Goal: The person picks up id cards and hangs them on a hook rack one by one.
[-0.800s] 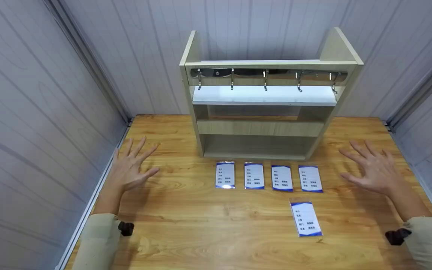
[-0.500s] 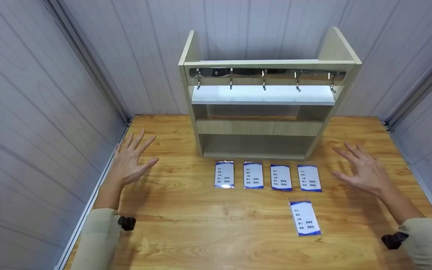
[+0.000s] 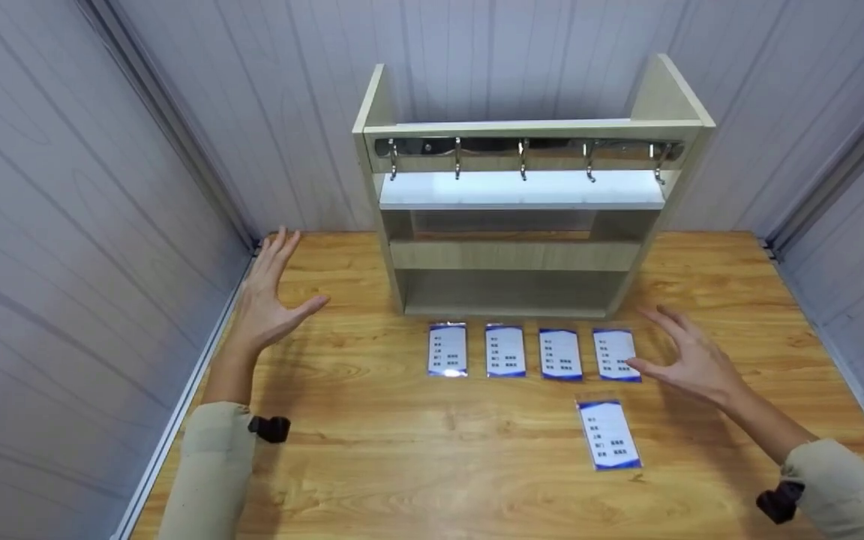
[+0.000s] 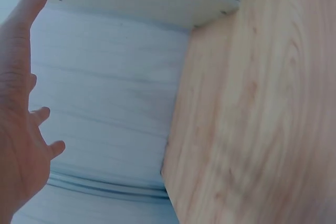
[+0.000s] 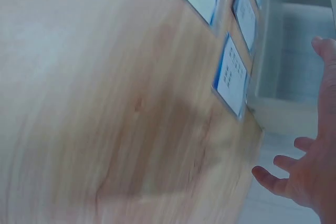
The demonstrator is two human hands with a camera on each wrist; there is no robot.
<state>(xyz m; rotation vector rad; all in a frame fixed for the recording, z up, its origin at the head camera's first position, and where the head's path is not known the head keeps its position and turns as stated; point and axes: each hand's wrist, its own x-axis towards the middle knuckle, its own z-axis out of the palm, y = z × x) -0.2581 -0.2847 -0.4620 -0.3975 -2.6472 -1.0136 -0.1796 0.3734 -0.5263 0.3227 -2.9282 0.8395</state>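
Several white-and-blue badge cards in clear sleeves lie on the wooden table (image 3: 402, 465). The leftmost card (image 3: 447, 351) and its neighbours form a row before a wooden shelf unit (image 3: 514, 255). A separate card (image 3: 609, 435) lies nearer, below the row's right end. My right hand (image 3: 694, 364) hovers just right of the row, thumb overlapping the rightmost card (image 3: 613, 352) in the head view; in the right wrist view that card (image 5: 232, 77) lies apart from the hand. My left hand (image 3: 265, 300) hovers left of the shelf, thumb spread, holding nothing.
Along the shelf unit's upper front runs a metal rail with several hooks (image 3: 523, 159). A white panel (image 3: 522, 191) sits below it. Panelled walls enclose the table at the left (image 3: 49, 262), back and right. Dark wrist cameras stick out from both sleeves.
My right hand has moved left and inward, toward the rightmost card. My left hand has risen farther back and slightly right, its fingers closer together. The cards stay put.
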